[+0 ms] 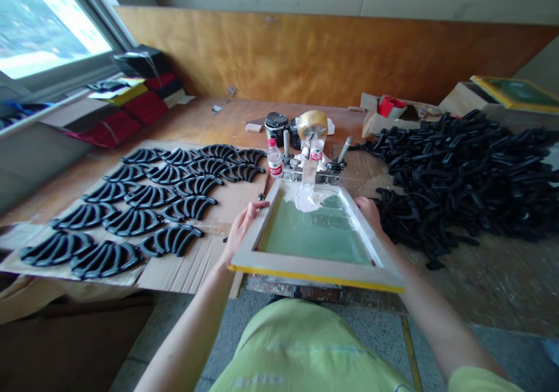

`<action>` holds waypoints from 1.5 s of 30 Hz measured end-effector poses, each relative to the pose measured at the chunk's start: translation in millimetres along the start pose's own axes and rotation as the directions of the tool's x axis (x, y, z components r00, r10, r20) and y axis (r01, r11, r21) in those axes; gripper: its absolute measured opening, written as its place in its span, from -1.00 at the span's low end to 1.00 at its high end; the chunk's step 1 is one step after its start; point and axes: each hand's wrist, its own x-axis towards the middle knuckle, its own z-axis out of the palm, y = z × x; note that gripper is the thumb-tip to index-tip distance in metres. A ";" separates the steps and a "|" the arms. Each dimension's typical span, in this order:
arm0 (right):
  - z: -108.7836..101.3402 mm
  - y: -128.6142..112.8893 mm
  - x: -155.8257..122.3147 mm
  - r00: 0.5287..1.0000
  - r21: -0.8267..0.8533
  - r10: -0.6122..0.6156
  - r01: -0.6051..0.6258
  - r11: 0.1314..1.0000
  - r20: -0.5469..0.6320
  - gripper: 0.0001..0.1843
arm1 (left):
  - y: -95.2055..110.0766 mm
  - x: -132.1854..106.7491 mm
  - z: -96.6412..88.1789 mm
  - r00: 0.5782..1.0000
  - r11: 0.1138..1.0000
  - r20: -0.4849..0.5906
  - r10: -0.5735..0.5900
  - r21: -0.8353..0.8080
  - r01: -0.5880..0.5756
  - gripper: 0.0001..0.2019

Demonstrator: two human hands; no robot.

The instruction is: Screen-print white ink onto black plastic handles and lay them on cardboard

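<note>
A screen printing frame (314,261) with green mesh and a yellow lower edge is in front of me, over the near edge of the table. White paste (311,198) lies on the far part of its mesh, around a pale squeegee (309,173). My left hand (243,227) is closed on the left side of the frame, fingers along its edge. On the opposite side my right hand (369,211) grips the frame too, its fingers partly hidden. Beyond the frame is a metal clamp base (334,176) with upright bolts.
Rows of black curved plastic pieces (133,217) lie on cardboard (183,274) at left. A large heap of similar black pieces (463,182) fills the right. Behind the frame stand a red-capped bottle (275,162), a dark tub (276,127) and a tape roll (311,125).
</note>
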 end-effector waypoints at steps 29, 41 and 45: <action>-9.4 -82.3 29.8 0.905 0.640 -0.375 0.168 0.750 0.202 -0.66 | -111.4 -8.5 11.6 0.967 0.967 0.016 -0.253 -0.037 0.253 -0.32; -6.4 -54.2 104.2 0.948 0.619 -0.116 -0.099 0.780 0.297 -0.44 | -53.0 -14.3 3.3 0.966 0.963 0.024 -0.258 -0.078 0.259 -0.32; 1.8 0.2 104.7 0.959 0.528 0.155 -0.260 0.809 0.235 -0.64 | -10.9 -2.0 2.9 0.979 0.971 0.015 -0.205 -0.119 0.205 -0.37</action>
